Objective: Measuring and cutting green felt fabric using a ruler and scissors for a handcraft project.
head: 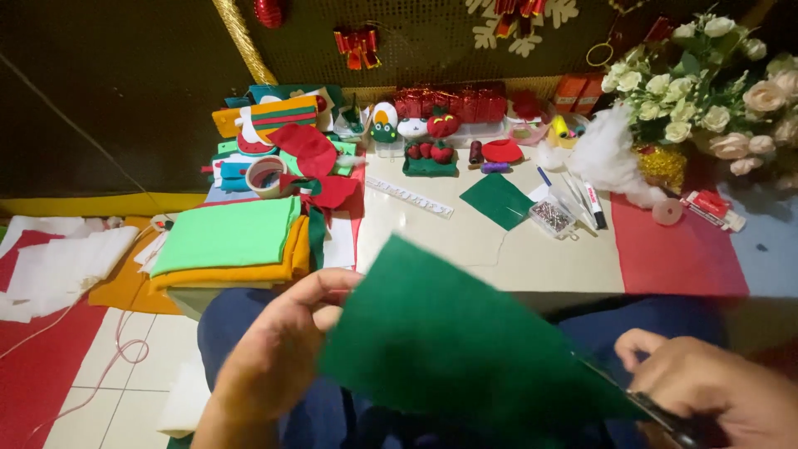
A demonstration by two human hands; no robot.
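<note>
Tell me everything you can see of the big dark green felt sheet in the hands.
The dark green felt sheet is plain, matte and flat, held tilted over the lap, one corner pointing up. The left hand pinches its left edge; the right hand works scissors at its lower right edge. Its lower edge is cut off by the frame.

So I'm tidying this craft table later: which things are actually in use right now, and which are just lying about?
In use:
left hand
dark green felt sheet
right hand
scissors

Lying about:
folded felt stack
tape roll
small green felt piece
pin box
marker
white flowers
</note>
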